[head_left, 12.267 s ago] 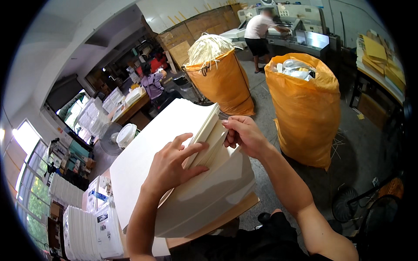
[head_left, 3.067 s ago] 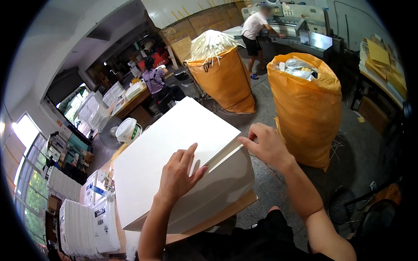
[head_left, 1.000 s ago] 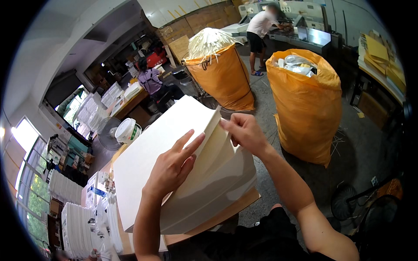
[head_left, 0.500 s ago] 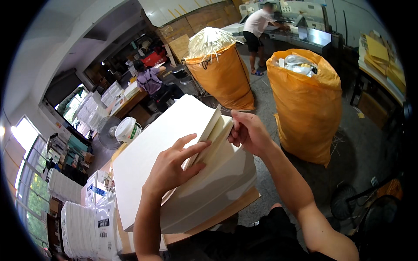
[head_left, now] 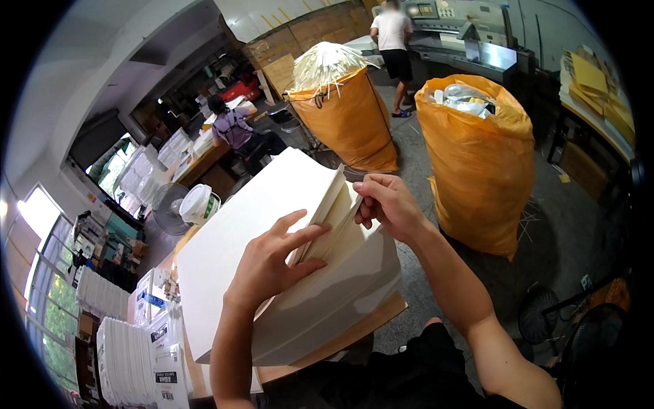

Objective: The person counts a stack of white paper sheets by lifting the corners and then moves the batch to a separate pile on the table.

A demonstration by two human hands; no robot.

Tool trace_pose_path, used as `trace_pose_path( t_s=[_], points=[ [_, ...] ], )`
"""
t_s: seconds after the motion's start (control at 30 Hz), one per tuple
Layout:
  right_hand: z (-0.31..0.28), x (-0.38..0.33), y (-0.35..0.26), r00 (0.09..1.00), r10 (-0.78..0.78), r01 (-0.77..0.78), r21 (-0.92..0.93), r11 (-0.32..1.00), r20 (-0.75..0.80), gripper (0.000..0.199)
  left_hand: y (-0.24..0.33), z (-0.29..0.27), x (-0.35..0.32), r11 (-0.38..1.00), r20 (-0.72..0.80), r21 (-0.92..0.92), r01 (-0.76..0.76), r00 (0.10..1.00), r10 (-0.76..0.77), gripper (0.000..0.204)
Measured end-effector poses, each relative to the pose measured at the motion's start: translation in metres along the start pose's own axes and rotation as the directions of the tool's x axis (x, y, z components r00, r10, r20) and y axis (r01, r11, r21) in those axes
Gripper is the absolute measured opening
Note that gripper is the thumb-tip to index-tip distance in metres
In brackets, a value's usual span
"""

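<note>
A tall stack of large white paper sheets [head_left: 238, 238] stands in front of me on a wooden board. Across its near right edge lies my left hand [head_left: 276, 255], fingers spread, thumb and fingertips resting on the sheet edges. Part of the stack is folded or lifted back there, leaving a cream-coloured band of fanned edges [head_left: 334, 228]. At the stack's right corner, my right hand [head_left: 387, 204] pinches the corner of some sheets between thumb and forefinger, its other fingers curled. How many sheets it holds cannot be made out.
Two large orange sacks, one of paper strips [head_left: 351, 123] and one of plastic scraps [head_left: 477, 163], stand beyond. A white bucket [head_left: 199, 203] and fan [head_left: 169, 208] are left. Wrapped paper stacks [head_left: 126, 358] sit lower left. Two people work farther back.
My right hand has shifted slightly left with the pinched corner, and the sheet edges look more fanned. My left hand stays nearly in place. The far standing person has moved left and turned.
</note>
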State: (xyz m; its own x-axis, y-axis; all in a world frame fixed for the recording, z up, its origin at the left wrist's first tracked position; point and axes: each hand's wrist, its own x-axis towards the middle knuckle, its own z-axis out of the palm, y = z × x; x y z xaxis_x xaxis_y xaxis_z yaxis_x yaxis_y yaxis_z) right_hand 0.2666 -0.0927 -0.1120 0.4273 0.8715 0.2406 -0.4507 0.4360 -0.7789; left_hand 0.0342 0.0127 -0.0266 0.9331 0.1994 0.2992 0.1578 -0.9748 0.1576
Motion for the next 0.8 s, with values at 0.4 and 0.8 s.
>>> trace_pose_path(
  t_s=[0.4, 0.8],
  points=[
    [0.001, -0.045, 0.016, 0.783, -0.199, 0.605, -0.796, 0.023, 0.589, 0.042, 0.001, 0.025, -0.006, 0.917, 0.075, 0.338, -0.213, 0.977, 0.199, 0.071],
    [-0.024, -0.048, -0.005, 0.891, -0.410, 0.320, -0.910, 0.264, 0.195, 0.034, -0.016, 0.037, 0.002, 0.939, -0.056, 0.343, -0.014, 0.998, 0.035, 0.088]
  ],
)
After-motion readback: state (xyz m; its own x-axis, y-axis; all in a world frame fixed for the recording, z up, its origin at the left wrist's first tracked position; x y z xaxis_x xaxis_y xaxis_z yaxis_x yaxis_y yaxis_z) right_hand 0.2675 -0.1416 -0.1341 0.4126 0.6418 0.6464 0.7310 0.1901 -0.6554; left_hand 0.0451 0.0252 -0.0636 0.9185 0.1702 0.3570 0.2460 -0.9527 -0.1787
